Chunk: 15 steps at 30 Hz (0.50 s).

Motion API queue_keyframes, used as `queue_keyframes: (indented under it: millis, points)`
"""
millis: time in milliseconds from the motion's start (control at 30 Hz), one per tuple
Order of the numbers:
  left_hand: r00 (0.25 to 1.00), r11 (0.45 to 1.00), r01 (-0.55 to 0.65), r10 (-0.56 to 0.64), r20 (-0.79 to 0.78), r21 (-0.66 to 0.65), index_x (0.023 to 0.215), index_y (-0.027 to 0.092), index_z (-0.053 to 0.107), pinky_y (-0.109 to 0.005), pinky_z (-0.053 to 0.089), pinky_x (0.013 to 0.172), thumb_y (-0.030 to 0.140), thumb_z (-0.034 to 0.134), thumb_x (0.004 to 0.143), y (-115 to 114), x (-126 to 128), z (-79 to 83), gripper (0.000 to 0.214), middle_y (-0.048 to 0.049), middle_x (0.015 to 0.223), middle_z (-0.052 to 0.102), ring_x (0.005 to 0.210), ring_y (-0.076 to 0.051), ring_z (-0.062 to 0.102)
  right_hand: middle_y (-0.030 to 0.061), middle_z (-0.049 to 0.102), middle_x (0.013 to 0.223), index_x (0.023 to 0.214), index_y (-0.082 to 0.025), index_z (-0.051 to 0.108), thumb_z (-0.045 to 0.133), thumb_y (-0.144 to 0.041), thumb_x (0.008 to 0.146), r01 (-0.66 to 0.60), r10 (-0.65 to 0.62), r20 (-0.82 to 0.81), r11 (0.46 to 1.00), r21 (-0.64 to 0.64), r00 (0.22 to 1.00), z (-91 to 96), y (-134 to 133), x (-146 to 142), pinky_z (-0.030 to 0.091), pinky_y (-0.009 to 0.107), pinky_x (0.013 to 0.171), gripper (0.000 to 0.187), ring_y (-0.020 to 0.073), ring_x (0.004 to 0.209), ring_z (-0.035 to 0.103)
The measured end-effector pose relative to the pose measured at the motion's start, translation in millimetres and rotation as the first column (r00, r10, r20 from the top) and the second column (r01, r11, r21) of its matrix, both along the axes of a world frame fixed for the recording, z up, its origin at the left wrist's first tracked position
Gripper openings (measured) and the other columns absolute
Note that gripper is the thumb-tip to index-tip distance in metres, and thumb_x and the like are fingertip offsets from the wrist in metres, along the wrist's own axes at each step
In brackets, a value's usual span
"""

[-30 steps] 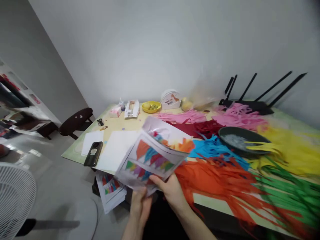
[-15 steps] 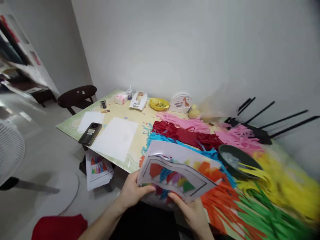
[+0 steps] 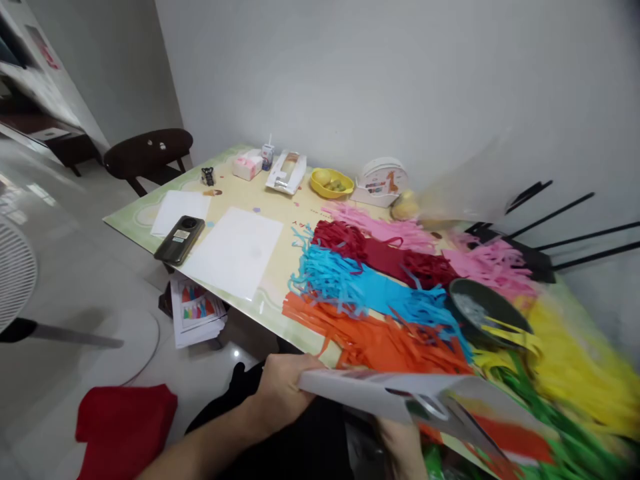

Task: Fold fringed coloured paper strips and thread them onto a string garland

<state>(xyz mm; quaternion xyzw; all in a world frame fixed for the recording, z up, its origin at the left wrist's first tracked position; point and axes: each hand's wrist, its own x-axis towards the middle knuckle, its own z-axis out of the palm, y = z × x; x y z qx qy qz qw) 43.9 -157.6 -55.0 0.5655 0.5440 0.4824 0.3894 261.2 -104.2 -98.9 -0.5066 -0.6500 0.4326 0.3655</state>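
Observation:
My left hand [image 3: 289, 385] is closed on the left edge of a clear plastic packet [image 3: 360, 390] with a printed colour picture. The packet is tilted so its edge faces me, and its right part is bowed and blurred. My right hand [image 3: 400, 443] is underneath it, with the fingers hidden behind the packet. Just beyond the packet lies orange fringed tissue paper [image 3: 395, 343] on the table. Behind that are blue fringed paper [image 3: 350, 280] and dark red fringed paper [image 3: 380, 259].
Pink [image 3: 390, 230], yellow [image 3: 575, 367] and green fringed paper [image 3: 565, 413] lie around a dark bowl [image 3: 493, 303]. White sheets [image 3: 240, 250] and a phone [image 3: 180, 240] rest on the left of the table. A stack of printed sheets [image 3: 197, 313] sits below the table's edge.
The packet has turned from showing its picture to nearly edge-on, and has moved right and lower. My right hand has gone beneath it. The view has shifted slightly.

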Motion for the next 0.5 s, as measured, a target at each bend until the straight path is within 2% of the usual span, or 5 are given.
queue_keyframes:
  millis: [133, 200, 267, 367, 500]
  points:
    - [0.989, 0.973, -0.125, 0.137, 0.05, -0.196, 0.084, 0.014, 0.075, -0.023, 0.05, 0.063, 0.037, 0.074, 0.074, 0.8, -17.9, -11.0, 0.026, -0.0036, 0.075, 0.074, 0.068, -0.018, 0.066, 0.0076, 0.074, 0.081, 0.091, -0.021, 0.073, 0.075, -0.047, 0.07, 0.107, -0.095, -0.098, 0.986, 0.127, 0.991, 29.4, 6.6, -10.0, 0.058, 0.041, 0.067, 0.034, 0.0279, 0.073, 0.07]
    - [0.98, 0.958, -0.17, 0.189, 0.06, -0.23, 0.091, 0.015, 0.075, -0.026, 0.052, 0.071, 0.037, 0.077, 0.07, 0.9, -26.0, -12.7, 0.031, -0.0043, 0.084, 0.076, 0.076, -0.021, 0.067, 0.0093, 0.072, 0.098, 0.108, -0.022, 0.067, 0.073, -0.04, 0.076, 0.267, -0.215, -0.201, 0.921, 0.283, 0.956, 57.4, 10.4, -12.2, 0.057, 0.04, 0.074, 0.037, 0.026, 0.084, 0.069]
    - [0.972, 0.949, -0.198, 0.223, 0.075, -0.245, 0.096, 0.016, 0.074, -0.028, 0.053, 0.076, 0.034, 0.078, 0.069, 1.1, -31.4, -11.7, 0.033, -0.0048, 0.091, 0.077, 0.083, -0.023, 0.068, 0.0103, 0.068, 0.109, 0.112, -0.023, 0.064, 0.069, -0.032, 0.081, 0.315, -0.281, -0.143, 0.818, 0.481, 0.949, 88.0, 14.3, -14.5, 0.053, 0.043, 0.085, 0.033, 0.026, 0.096, 0.065]
    - [0.972, 0.946, -0.207, 0.228, 0.058, -0.249, 0.092, 0.016, 0.075, -0.029, 0.054, 0.074, 0.034, 0.078, 0.067, 0.3, -34.1, -10.5, 0.031, -0.0052, 0.088, 0.077, 0.081, -0.024, 0.068, 0.0097, 0.067, 0.108, 0.109, -0.024, 0.066, 0.065, -0.031, 0.086, 0.058, -0.272, 0.199, 0.712, 0.699, 0.942, 122.8, 20.8, -21.9, 0.047, 0.044, 0.09, 0.024, 0.027, 0.102, 0.061]
    - [0.976, 0.949, -0.214, 0.218, -0.007, -0.231, 0.086, 0.016, 0.074, -0.027, 0.053, 0.069, 0.037, 0.076, 0.069, -2.1, -32.4, -15.7, 0.027, -0.0038, 0.081, 0.075, 0.075, -0.022, 0.066, 0.0106, 0.069, 0.107, 0.111, -0.021, 0.066, 0.062, -0.037, 0.089, -0.194, -0.273, 0.45, 0.632, 0.75, 0.85, 137.9, 27.2, -35.5, 0.045, 0.044, 0.087, 0.028, 0.0279, 0.096, 0.059]
